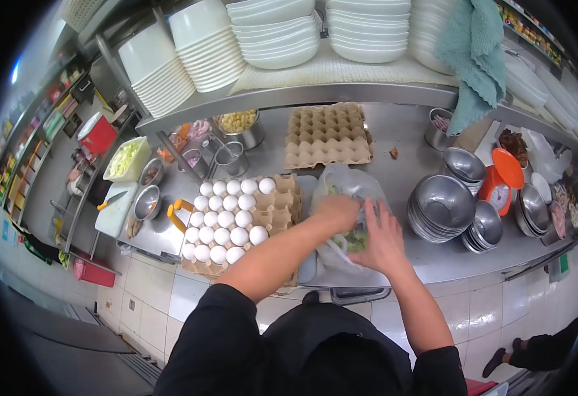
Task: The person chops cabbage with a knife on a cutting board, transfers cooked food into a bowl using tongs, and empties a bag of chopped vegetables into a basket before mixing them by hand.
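Note:
A clear plastic bag (325, 254) with leafy greens (355, 241) inside lies on the steel counter in front of me. My left hand (338, 212) is at the bag's mouth, its fingers curled down; what they grip is hidden. On the bag's right side, my right hand (382, 239) has its fingers stretched out and apart, touching the plastic beside the greens. Left of the bag is a cardboard tray of white eggs (224, 219), its right-hand cups without eggs. My left forearm passes over the tray's near right part.
Empty egg trays (326, 135) lie behind the bag. Steel bowls (442, 206) and an orange scale (498, 191) stand right. Orange-handled tongs (178, 216) rest left of the eggs. White dishes (368, 30) fill the overhead shelf, where a green towel (472, 59) hangs. A person's feet (503, 356) show lower right.

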Tool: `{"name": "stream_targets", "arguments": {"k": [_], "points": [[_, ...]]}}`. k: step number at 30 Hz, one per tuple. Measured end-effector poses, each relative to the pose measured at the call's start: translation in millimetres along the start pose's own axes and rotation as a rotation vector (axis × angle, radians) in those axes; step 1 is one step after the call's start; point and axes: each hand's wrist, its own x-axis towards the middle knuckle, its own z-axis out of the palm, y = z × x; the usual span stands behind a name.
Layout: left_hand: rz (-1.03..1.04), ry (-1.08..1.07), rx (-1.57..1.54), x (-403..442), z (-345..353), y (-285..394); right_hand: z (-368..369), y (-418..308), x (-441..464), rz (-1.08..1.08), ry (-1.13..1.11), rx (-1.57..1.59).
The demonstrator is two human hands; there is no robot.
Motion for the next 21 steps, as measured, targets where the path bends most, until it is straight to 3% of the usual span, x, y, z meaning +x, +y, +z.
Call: {"name": "stream_targets", "arguments": {"k": [4,7,9,11,12,13,15,16,19,21], "points": [[-0.065,0.106,-0.118,-16.1,-56.4,11.3,12.5,15.1,5.3,0.016,0.149,0.24],[-0.024,0.134,-0.386,-23.6,-88.2,-3.1,6.6,21.0,6.8,-0.052,0.245,0.419],[0.087,0.406,-0.613,-31.4,-94.4,-20.6,-2.6,21.0,0.7,-0.14,0.281,0.435],[0.181,0.396,-0.783,-53.1,-121.7,-37.0,14.6,38.2,1.4,-0.103,0.285,0.532],[0.114,0.353,-0.909,-64.7,-133.5,-45.3,21.7,45.5,-1.0,-0.081,0.292,0.58],[0.048,0.309,-1.031,-70.6,-141.2,-50.7,21.6,47.1,-3.6,-0.069,0.237,0.56],[0.126,0.533,-1.093,-66.1,-144.5,-52.3,25.4,42.5,-7.0,-0.046,0.115,0.523],[0.108,0.542,-1.212,-62.6,-147.0,-53.3,24.6,36.3,-9.8,0.04,0.038,0.513],[0.211,0.562,-1.333,-66.7,-163.6,-52.5,53.3,50.8,-17.0,0.14,0.029,0.178],[0.116,0.644,-1.095,-60.0,-165.7,-41.4,54.0,59.6,-25.0,0.095,-0.043,0.306]]}}
